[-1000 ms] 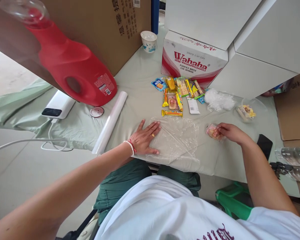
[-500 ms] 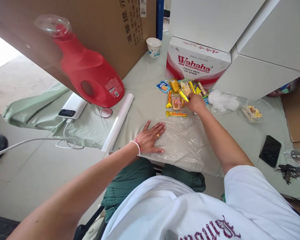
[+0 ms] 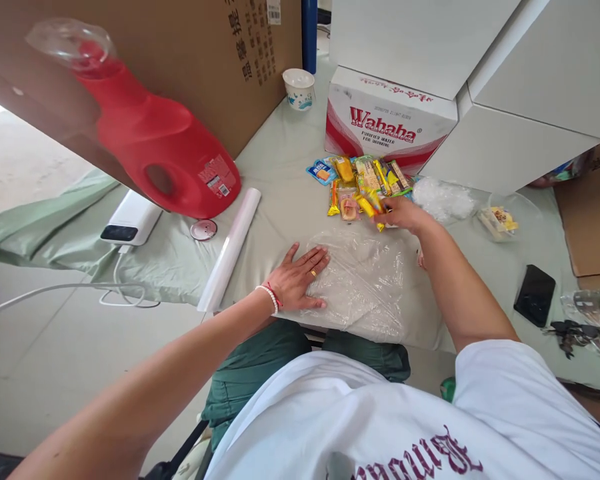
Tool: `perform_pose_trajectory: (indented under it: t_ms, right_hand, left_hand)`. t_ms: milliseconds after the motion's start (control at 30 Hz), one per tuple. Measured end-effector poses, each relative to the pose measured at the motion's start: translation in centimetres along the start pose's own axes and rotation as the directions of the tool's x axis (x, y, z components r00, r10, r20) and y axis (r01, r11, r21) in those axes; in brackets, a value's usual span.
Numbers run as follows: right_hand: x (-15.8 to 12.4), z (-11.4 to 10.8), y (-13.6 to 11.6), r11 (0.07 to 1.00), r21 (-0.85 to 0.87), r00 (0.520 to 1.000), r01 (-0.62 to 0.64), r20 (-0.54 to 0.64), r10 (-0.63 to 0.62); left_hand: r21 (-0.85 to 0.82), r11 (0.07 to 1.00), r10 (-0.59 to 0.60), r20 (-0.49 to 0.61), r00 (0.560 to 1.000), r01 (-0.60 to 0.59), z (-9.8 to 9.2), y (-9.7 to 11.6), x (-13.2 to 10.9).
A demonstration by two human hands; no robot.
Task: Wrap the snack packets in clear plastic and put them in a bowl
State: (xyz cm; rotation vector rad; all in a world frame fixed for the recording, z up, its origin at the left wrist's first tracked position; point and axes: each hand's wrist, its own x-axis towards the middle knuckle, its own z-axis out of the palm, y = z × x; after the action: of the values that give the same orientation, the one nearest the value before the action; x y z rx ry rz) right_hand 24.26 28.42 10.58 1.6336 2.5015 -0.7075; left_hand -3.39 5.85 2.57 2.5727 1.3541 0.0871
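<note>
My left hand (image 3: 300, 277) lies flat with fingers spread on the left edge of a crinkled sheet of clear plastic wrap (image 3: 360, 283). Just beyond the sheet, my right hand (image 3: 405, 215) pinches yellow-wrapped snack bars (image 3: 366, 205); how many it grips is hard to make out. Several packaged snacks lie around its fingertips: a blue packet (image 3: 322, 172), an orange-yellow packet (image 3: 345, 170), a pale green packet (image 3: 367, 175), a yellow-red stick (image 3: 333, 198) and a small clear-wrapped pastry (image 3: 349, 207).
A Wahaha carton (image 3: 390, 123) stands behind the snacks. To the left are a white film roll (image 3: 233, 250), a red jug (image 3: 170, 153) and a power bank (image 3: 133, 217). Crumpled plastic (image 3: 443, 199), a clear tub (image 3: 500, 220) and a phone (image 3: 535, 295) lie right.
My right hand has drawn slightly nearer with the yellow packaging. The yellow bar that lay across the front of the snacks has left that spot. My left hand stays flat on the wrap.
</note>
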Motion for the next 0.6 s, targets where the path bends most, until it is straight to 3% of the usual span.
perform_pose_trajectory:
  t_ms: [67,133,267,333,400,500,600]
  right_hand:
    - [1.6,-0.5,1.0,0.973,0.151,0.972,-0.175,-0.129,0.195]
    - [3.7,-0.3,0.8,0.949,0.17,0.933,-0.266,-0.201,0.298]
    - [7.1,1.0,-1.9,0.969,0.02,0.95,-0.247,-0.193,0.246]
    - [7.6,1.6,-3.1,0.971,0.034,0.953,-0.236,-0.186,0.238]
    - [7.2,1.6,-3.4,0.953,0.172,0.945,-0.25,-0.174,0.279]
    - [4.9,0.5,-1.8,0.848,0.476,0.929,-0.232,-0.15,0.338]
    - [0.9,-1.4,0.3,0.8,0.597,0.962,-0.069,-0.172,0.212]
  left_hand:
    - [0.007,1.0,-0.003,0.001,1.0,0.003,0.0,0.0,0.0]
    - [0.017,1.0,-0.013,0.008,1.0,0.013,0.0,0.0,0.0]
    - [0.026,1.0,-0.019,0.023,1.0,0.018,0.0,0.0,0.1]
    - [0.028,0.999,-0.021,0.024,0.999,0.02,-0.1,0.1,0.1]
    - [0.025,0.999,-0.026,0.025,0.999,0.026,-0.1,0.1,0.1]
    - [0.018,0.999,-0.027,0.024,0.999,0.027,-0.1,0.0,0.2]
    - [0.021,1.0,-0.022,0.021,1.0,0.022,-0.1,0.0,0.2]
